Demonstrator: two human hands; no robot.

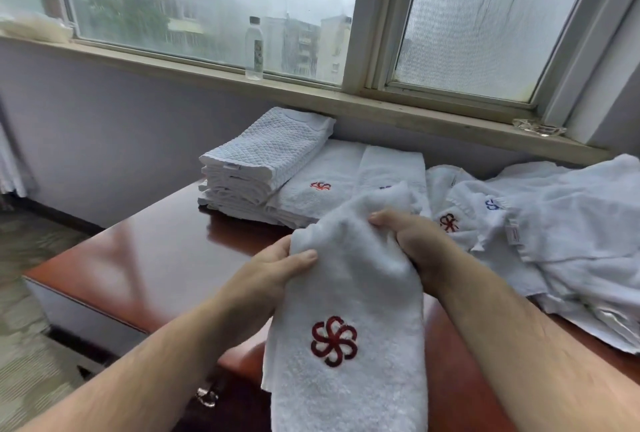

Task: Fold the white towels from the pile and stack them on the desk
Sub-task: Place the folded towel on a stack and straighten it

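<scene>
Held up close before the camera: white towel [349,293] with a dark red flower emblem, hanging down from both hands, lower end out of view at the bottom edge. Gripped at its upper left edge by left hand [273,270], thumb curled over the front of the cloth, fingers hidden behind. Gripped at its upper right by right hand [412,241], fingers closed round a bunched fold, top of the cloth rising above the knuckles.

Beneath both hands: red-brown glossy surface [156,251], corner to the left of the left hand.

To the right of the right hand, spread over the surface: loose pile of unfolded towels [571,230], crumpled, red and blue emblems showing near the right hand, a small label on one edge.

Beyond the hands, against the wall: folded towels [318,189] lying flat side by side, one with a red emblem, one with a blue emblem partly hidden by the held towel. Touching these on their left: stack of quilted white cloths [263,158], higher than the flat ones.

Far beyond the hands, on the window sill: clear plastic bottle [254,49], upright. Further right on the same sill: small glass dish [538,126].
</scene>
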